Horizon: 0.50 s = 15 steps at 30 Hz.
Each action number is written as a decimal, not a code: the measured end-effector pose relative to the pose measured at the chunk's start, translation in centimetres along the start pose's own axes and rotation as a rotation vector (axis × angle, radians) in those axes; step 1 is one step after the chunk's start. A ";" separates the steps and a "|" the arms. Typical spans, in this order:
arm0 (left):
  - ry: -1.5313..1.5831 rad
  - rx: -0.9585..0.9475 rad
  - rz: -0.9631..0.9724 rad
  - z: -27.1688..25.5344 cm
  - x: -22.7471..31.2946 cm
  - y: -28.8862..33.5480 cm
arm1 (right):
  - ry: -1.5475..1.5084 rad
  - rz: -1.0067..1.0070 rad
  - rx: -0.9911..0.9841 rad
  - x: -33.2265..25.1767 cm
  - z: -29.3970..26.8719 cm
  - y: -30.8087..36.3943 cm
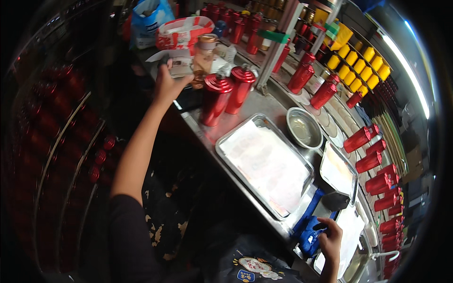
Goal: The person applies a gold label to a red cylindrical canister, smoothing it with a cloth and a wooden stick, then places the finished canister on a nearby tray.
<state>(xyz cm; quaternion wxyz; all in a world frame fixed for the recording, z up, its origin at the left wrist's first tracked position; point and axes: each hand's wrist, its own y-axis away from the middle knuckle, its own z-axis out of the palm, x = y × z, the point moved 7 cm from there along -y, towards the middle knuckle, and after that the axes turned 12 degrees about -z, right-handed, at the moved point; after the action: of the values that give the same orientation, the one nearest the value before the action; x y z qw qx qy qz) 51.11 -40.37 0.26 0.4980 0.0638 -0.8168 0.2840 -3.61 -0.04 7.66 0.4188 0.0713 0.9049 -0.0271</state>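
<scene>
My left hand is stretched out at the far left end of the metal bench, thumb and fingers apart with nothing seen in them. It is close to a clear bottle of amber colour and some pale papers or packets. Two shiny red metal canisters with stepped lids, one in front and one behind, stand upright just right of it. My right hand hovers beside a crumpled blue cloth, fingers bent and apart, apparently holding nothing. A dark, flat-sided object lies beyond that hand.
A tray with a white sheet lies mid-bench. Behind it are a steel bowl and a smaller tray. Red canisters line a conveyor beyond, past a metal post. Yellow cylinders are racked behind. Racks of red parts stand left.
</scene>
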 end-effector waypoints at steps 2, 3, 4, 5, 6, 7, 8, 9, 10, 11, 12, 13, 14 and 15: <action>-0.063 0.046 0.047 4.3 1.7 -4.4 | 0.044 0.044 0.059 1.0 -2.2 1.0; -0.160 0.083 0.072 6.2 1.0 -6.2 | 0.053 0.022 0.108 2.5 -3.4 2.0; -0.183 0.023 -0.033 8.7 -0.1 -7.6 | 0.061 0.005 0.169 4.7 -4.7 3.5; -0.211 -0.042 -0.136 11.1 -1.3 -8.3 | 0.068 -0.007 0.230 6.2 -5.7 4.7; -0.163 -0.039 -0.077 10.5 -4.4 -10.6 | -0.097 0.121 0.235 6.3 -5.9 4.5; -0.113 -0.035 -0.008 9.2 -6.5 -13.2 | -0.079 0.108 0.228 7.7 -5.5 4.5; -0.077 -0.087 -0.113 12.5 -5.8 -11.0 | -0.066 0.158 0.289 8.5 -6.6 6.5; -0.053 -0.134 -0.220 14.9 -5.0 -8.8 | -0.053 0.202 0.346 9.0 -7.5 8.2; -0.099 -0.077 -0.170 14.3 -3.7 -8.9 | -0.053 0.195 0.343 9.0 -8.0 8.4; -0.154 -0.010 -0.121 12.7 -3.4 -9.5 | -0.074 0.231 0.305 8.7 -8.2 7.8; -0.161 0.011 -0.212 10.5 -5.8 -12.5 | -0.118 0.175 0.306 9.3 -8.1 6.6; -0.156 0.016 -0.227 11.5 -3.9 -11.7 | -0.113 0.179 0.354 9.5 -8.4 7.3; -0.150 0.028 -0.235 11.6 -1.0 -11.0 | -0.103 0.189 0.372 9.8 -7.9 7.2; -0.157 0.061 -0.242 10.3 1.9 -10.5 | -0.085 0.169 0.374 9.6 -7.9 7.4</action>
<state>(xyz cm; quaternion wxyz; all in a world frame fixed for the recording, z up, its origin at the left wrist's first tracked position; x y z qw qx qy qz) 46.23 -54.21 2.56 0.4612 0.1991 -0.8305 0.2409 -14.54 9.13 5.52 0.4366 0.2223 0.8565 -0.1622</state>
